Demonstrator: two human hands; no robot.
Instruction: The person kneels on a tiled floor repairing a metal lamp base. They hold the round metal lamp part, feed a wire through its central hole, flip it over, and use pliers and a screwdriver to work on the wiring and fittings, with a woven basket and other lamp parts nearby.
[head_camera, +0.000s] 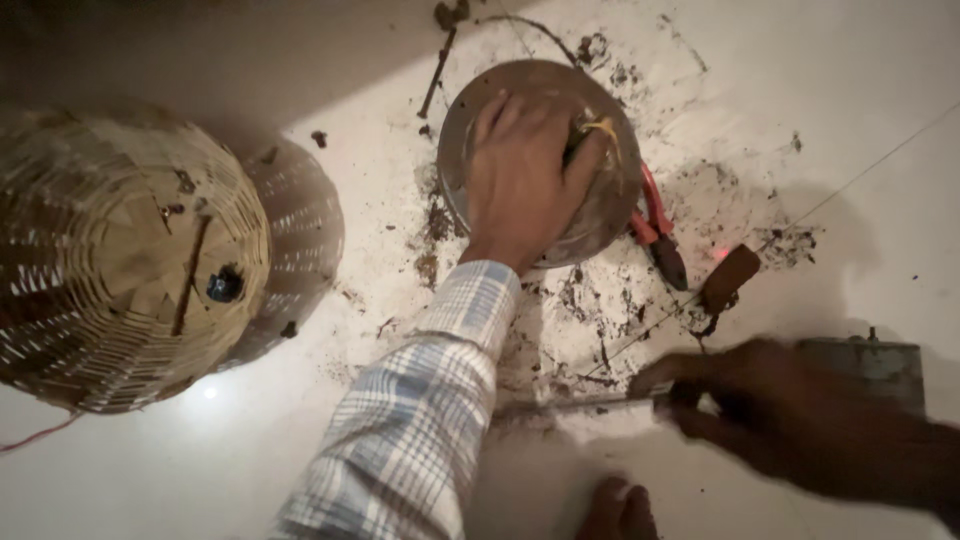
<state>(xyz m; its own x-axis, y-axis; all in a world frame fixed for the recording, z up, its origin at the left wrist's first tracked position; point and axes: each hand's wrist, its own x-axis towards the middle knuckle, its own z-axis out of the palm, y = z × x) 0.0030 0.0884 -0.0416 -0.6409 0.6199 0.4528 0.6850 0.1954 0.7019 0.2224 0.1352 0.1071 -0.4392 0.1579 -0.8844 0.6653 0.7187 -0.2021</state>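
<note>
While the left hand (520, 180) presses flat on the round metal pan (600, 215), the right hand (790, 420) — well apart — grips a thin blade (575, 404).

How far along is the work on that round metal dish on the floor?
Done: dark debris lies scattered on the white floor around the round metal dish, so some scraping seems finished. In hand: the left hand presses into the dish, while the right hand holds a thin blade flat on the floor. Left: the red-handled pliers lie unused, and the debris is unswept.
</note>
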